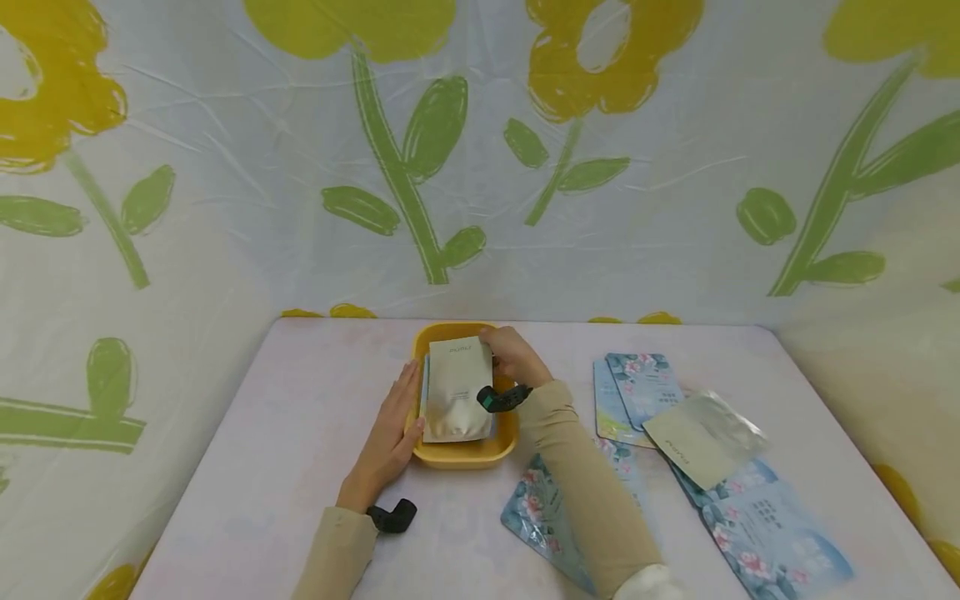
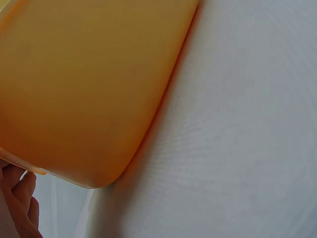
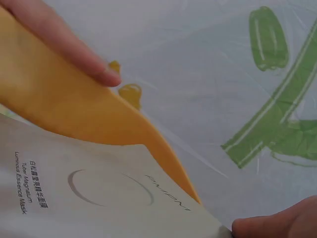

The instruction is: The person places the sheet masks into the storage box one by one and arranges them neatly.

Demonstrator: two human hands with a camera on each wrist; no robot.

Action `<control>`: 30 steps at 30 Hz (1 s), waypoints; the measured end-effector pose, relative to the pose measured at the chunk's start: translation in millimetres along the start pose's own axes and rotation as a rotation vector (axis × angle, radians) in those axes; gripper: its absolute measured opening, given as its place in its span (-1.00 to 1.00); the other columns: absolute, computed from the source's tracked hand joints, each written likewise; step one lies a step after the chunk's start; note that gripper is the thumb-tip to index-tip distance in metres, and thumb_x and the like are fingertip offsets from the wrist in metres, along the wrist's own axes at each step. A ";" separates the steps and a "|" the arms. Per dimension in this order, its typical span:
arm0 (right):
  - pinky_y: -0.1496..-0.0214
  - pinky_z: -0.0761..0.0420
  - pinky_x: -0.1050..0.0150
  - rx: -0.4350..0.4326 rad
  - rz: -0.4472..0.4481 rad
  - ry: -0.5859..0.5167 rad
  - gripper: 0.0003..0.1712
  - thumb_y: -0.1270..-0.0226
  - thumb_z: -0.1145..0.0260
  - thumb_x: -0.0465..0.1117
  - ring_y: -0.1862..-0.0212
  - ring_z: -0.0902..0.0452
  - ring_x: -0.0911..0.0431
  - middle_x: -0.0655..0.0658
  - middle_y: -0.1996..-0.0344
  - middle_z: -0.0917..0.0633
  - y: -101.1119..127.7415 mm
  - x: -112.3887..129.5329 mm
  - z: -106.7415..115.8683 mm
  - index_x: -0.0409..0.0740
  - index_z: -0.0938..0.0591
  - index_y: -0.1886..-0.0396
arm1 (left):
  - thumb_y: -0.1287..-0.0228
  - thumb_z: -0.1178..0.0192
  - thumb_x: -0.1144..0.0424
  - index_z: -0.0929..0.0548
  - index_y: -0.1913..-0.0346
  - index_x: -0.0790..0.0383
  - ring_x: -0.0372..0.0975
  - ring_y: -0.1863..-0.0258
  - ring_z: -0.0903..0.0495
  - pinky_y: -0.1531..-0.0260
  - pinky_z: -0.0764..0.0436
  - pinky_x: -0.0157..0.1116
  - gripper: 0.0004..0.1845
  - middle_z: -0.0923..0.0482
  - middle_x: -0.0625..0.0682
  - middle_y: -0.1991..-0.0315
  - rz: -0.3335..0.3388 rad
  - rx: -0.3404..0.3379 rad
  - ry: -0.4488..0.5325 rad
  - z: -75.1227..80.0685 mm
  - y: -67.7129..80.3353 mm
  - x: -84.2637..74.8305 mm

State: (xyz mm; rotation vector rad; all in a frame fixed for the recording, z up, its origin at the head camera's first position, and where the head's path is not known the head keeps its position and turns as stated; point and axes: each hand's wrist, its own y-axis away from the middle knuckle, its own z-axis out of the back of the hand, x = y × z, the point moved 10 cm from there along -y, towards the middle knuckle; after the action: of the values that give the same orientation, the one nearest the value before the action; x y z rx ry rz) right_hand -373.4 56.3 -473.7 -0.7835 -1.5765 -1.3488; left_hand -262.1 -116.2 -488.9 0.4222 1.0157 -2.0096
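Observation:
A yellow plastic basin (image 1: 465, 461) stands near the table's back edge with flat packets inside. My left hand (image 1: 390, 432) rests along the basin's left side. In the right wrist view, a straight finger (image 3: 94, 69) of that hand lies against the rim. My right hand (image 1: 517, 357) pinches the upper right corner of a pale sheet mask packet (image 1: 457, 392). This packet lies over the basin's opening, its printed side (image 3: 109, 193) showing in the right wrist view. A strip of blue packet shows beneath its left edge. The left wrist view is mostly the basin's outer wall (image 2: 89, 89).
On the right side of the table lie several blue floral sheet mask packets (image 1: 772, 529), some overlapping. Another pale packet (image 1: 693, 442) rests across them. Under my right forearm is a further blue packet (image 1: 536, 508). A flower-printed sheet (image 1: 480, 192) hangs behind the table.

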 end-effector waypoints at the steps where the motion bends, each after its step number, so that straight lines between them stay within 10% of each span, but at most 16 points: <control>1: 0.30 -0.63 0.27 0.005 0.005 0.011 -0.57 -0.60 0.06 -0.18 0.29 -0.53 0.01 -0.24 0.18 -0.56 0.4 0.1 -3.3 -0.49 -0.50 -0.08 | -0.41 0.10 0.20 0.02 -0.57 0.32 -0.02 -0.57 0.15 -0.50 0.10 0.05 -0.27 0.11 0.14 -0.60 -0.001 0.000 0.001 0.1 0.0 -0.6; 6: -0.03 -0.66 0.07 0.046 0.019 0.039 -0.45 -0.59 0.06 -0.09 0.02 -0.59 -0.15 -0.36 -0.08 -0.53 1.7 -2.7 -14.0 -0.47 -0.37 -0.31 | -0.40 0.08 0.23 0.03 -0.57 0.31 -0.03 -0.57 0.15 -0.49 0.08 0.10 -0.26 0.11 0.14 -0.60 -0.004 0.004 0.002 -1.4 -0.1 -1.3; 11: -0.45 -0.23 -0.19 0.084 0.042 0.013 -0.31 -0.59 0.02 -0.01 -0.44 -0.14 -0.28 -0.34 -0.44 -0.20 9.0 -8.8 -17.0 -0.31 -0.11 -0.51 | -0.39 0.07 0.24 0.01 -0.57 0.33 0.01 -0.56 0.13 -0.48 0.07 0.12 -0.26 0.09 0.18 -0.59 -0.020 -0.005 -0.001 -1.2 0.1 -2.5; 23: -0.58 0.25 -0.06 0.154 0.158 -0.234 -0.22 -0.63 0.09 -0.04 -0.56 0.45 -0.18 -0.26 -0.56 0.35 36.1 -7.9 -21.5 -0.26 0.19 -0.59 | -0.37 0.04 0.27 -0.02 -0.55 0.36 0.04 -0.56 0.10 -0.47 0.05 0.13 -0.27 0.06 0.20 -0.58 -0.031 -0.026 0.007 0.2 0.9 -2.3; 30: -0.58 0.22 -0.03 0.218 0.259 -0.265 -0.37 -0.66 0.20 -0.16 -0.56 0.36 -0.23 -0.30 -0.57 0.20 53.4 1.7 -14.9 -0.40 0.00 -0.54 | -0.35 0.01 0.30 -0.03 -0.55 0.38 0.05 -0.55 0.10 -0.47 0.05 0.12 -0.26 0.06 0.21 -0.58 -0.032 -0.030 0.005 2.5 1.1 -2.6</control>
State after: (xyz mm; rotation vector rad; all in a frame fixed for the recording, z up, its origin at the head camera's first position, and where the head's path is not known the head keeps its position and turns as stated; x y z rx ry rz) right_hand -323.4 52.7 -450.1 -1.0213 -1.7225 -0.8981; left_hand -259.5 -117.1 -486.3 0.3969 1.0611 -2.0201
